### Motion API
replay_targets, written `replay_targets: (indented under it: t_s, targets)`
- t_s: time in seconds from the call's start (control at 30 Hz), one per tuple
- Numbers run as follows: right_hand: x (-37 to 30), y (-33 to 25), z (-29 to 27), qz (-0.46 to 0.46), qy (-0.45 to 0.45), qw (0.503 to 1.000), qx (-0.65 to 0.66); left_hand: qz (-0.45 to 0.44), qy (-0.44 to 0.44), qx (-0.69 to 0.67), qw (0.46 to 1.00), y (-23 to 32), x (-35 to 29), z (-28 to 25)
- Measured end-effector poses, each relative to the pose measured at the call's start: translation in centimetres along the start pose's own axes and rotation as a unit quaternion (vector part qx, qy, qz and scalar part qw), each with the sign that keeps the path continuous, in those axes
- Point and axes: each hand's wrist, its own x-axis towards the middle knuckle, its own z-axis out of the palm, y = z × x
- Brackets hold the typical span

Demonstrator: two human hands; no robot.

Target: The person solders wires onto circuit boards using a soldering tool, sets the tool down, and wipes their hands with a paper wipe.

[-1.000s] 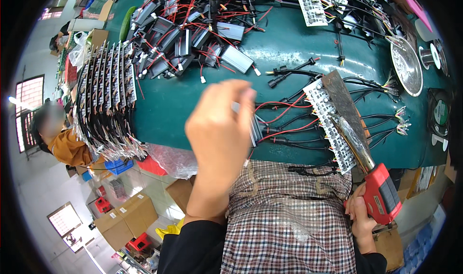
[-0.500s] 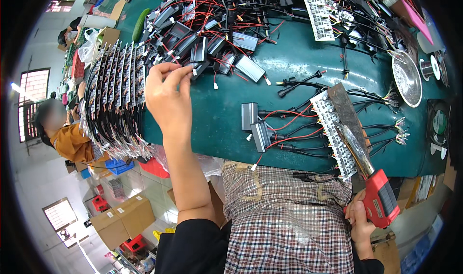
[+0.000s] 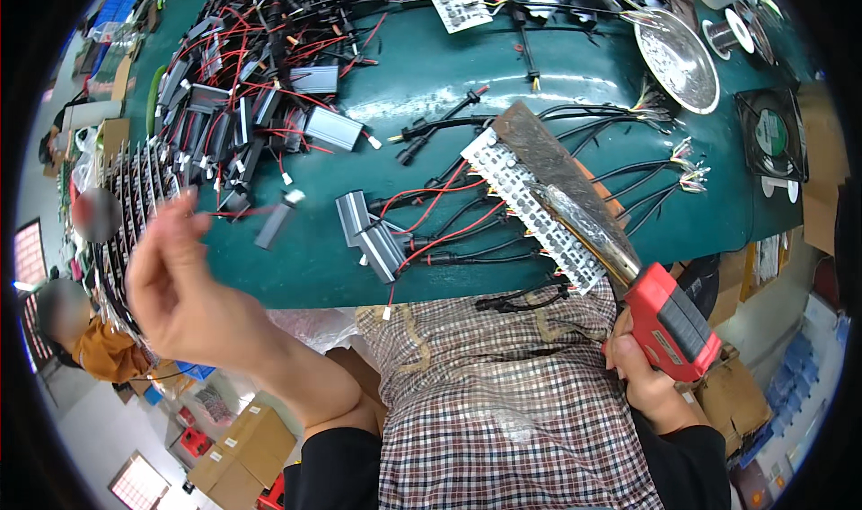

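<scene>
Head view: right hand (image 3: 651, 382) grips the soldering iron (image 3: 669, 326) by its red plastic handle, barrel over the knobbly white circuit board (image 3: 514, 184). Left hand (image 3: 184, 303) has swung back, fingers bunched; blur hides any hold. Two ribbed metal modules (image 3: 381, 251) sit left of the board. Grey module (image 3: 273, 226) now clear of the tangled heap (image 3: 205, 99): seemingly one more picked out.

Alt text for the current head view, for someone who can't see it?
A right hand grips a red-handled soldering iron, its barrel alongside a white circuit-board strip on a green table. The blurred left hand is raised near a heap of wired metal cases.
</scene>
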Motion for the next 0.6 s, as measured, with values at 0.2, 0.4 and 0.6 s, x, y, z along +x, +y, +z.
replay_targets:
  t_s: [0.2, 0.4, 0.6]
  targets:
    - [-0.7, 1.0, -0.6, -0.027, 0.016, 0.998, -0.048, 0.093, -0.376, -0.068, 0.919, 4.4, -7.1, 4.3]
    - [-2.1, 0.8, -2.0, 0.031, 0.016, 0.997, -0.075, 0.018, -0.463, -0.004, 0.886, 5.8, -10.6, 4.8]
    - [-2.1, 1.1, -2.6, 0.016, -0.034, 0.992, -0.124, 0.039, -0.459, 0.007, 0.888, 5.5, -11.4, 5.7]
